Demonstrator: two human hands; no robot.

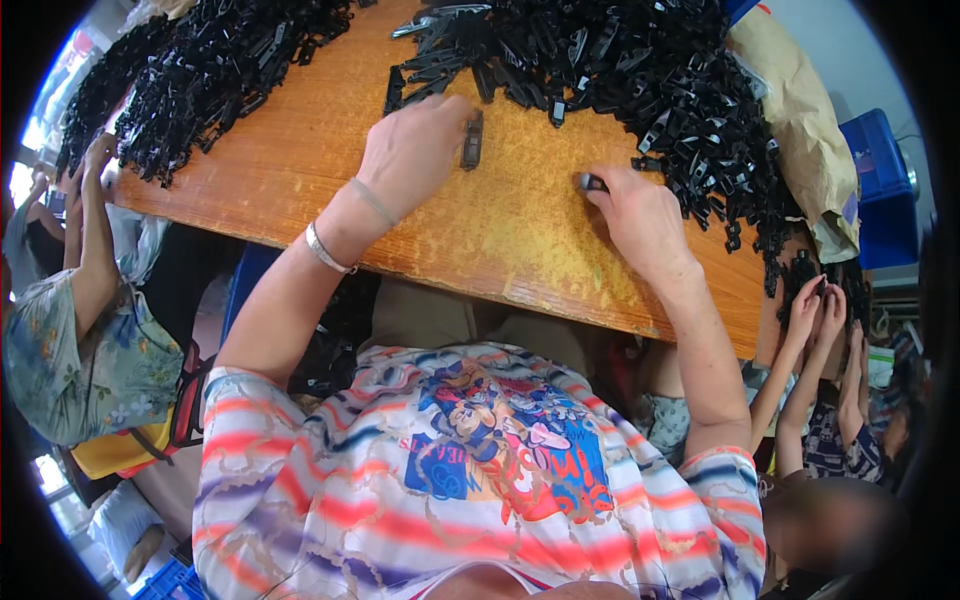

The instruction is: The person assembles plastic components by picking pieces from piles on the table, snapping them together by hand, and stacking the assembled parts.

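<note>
My left hand (415, 145) is over the middle of the table, fingers curled together. Its fingertips meet the far end of a narrow black plastic part (472, 145), which has a slot-like pattern along it. To the right, my right hand (640, 215) is closed, with thumb and fingers pinching a small dark piece with a shiny grey end (592, 182). Most of that piece is hidden in my fingers. Both hands are close to the worn wooden tabletop (510, 240), on the near side of a big heap of black plastic parts (600, 60).
Another heap of black parts (215, 75) covers the far left. A brown paper sack (800, 130) and a blue bin (880, 185) stand at the right. Co-workers' hands (820, 305) handle parts at the right edge; another person's hand (100, 150) reaches in at the left.
</note>
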